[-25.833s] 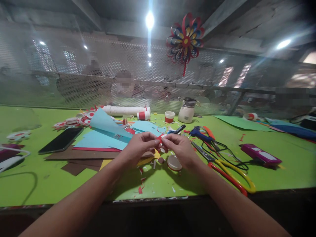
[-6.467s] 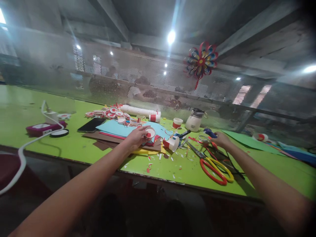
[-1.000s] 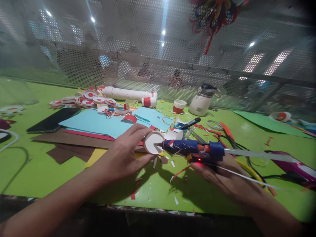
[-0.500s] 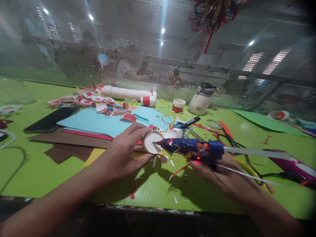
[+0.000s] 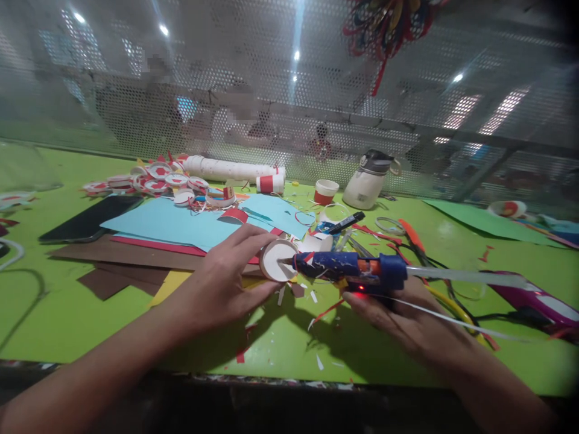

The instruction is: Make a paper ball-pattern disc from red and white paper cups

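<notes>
Two hands at work over green table (image 5: 90, 325). No readable writing or brand on anything. Left hand (image 5: 226, 283) grips small round paper cup (image 5: 277, 260), white w/ red band, tipped on its side, flat base facing right. Right hand (image 5: 407, 313) clasps blue glue gun (image 5: 353, 268), plastic body flecked w/ dried glue, clear stick out the back, metal nozzle touching cup base. Beyond: flat sheets of blue paper (image 5: 167, 220) on brown card, smooth cream bottle (image 5: 366, 184) w/ dark lid.

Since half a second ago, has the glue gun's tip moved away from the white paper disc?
No. The glue gun in the right hand still has its tip at the white paper disc, which the left hand holds.
</notes>
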### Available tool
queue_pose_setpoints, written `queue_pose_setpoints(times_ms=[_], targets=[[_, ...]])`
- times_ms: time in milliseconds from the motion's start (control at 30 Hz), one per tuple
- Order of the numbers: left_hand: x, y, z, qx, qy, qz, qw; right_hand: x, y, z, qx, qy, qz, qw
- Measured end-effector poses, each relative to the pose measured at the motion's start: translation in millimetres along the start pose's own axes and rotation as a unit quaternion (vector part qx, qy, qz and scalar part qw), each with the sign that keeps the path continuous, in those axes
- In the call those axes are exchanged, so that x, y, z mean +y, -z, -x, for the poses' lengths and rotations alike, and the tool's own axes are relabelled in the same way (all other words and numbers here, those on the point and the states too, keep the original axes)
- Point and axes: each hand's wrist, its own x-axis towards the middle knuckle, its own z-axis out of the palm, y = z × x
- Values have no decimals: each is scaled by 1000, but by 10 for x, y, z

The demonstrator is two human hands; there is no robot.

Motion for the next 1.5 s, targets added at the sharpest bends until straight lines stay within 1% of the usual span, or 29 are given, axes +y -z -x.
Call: queue_pose_setpoints(times_ms=[133, 233, 367, 467, 600, 667, 800, 933, 1067, 1267, 1433, 1500], targets=[[-24, -8, 11, 2, 4, 2, 1000, 50, 4, 32, 12, -2, 20, 1000], [-28, -3, 6, 8, -5, 5, 1000, 56, -6, 54, 9, -5, 29, 1000], [-14, 2, -6, 8, -2, 4, 1000, 40, -21, 37, 14, 16, 15, 1000], [-14, -8, -1, 5, 4, 7, 1000, 40, -23, 19, 29, 33, 17, 999], [-40, -20, 21, 10, -1, 6, 1000, 53, -18, 23, 46, 56, 44, 996], [-50, -16, 29, 11, -2, 4, 1000, 47, -16, 28, 46, 53, 45, 997], [-38, -8, 20, 10, 1, 9, 1000, 18, -21, 23, 36, 49, 14, 998], [-18, -12, 2, 5, 4, 11, 1000, 37, -36, 19, 45, 63, 25, 997], [-46, -21, 12, 10, 0, 4, 1000, 73, -39, 24, 55, 71, 41, 995], [-72, -8, 11, 18, -1, 1, 1000, 97, -42, 23, 32, 58, 31, 997], [-44, 28, 3, 23, 14, 10, 1000, 87, -24, 45, 66, 75, 44, 994], [-33, 35, 5, 30, 23, 19, 999, 76, -19, 38, 68, 74, 53, 994]])
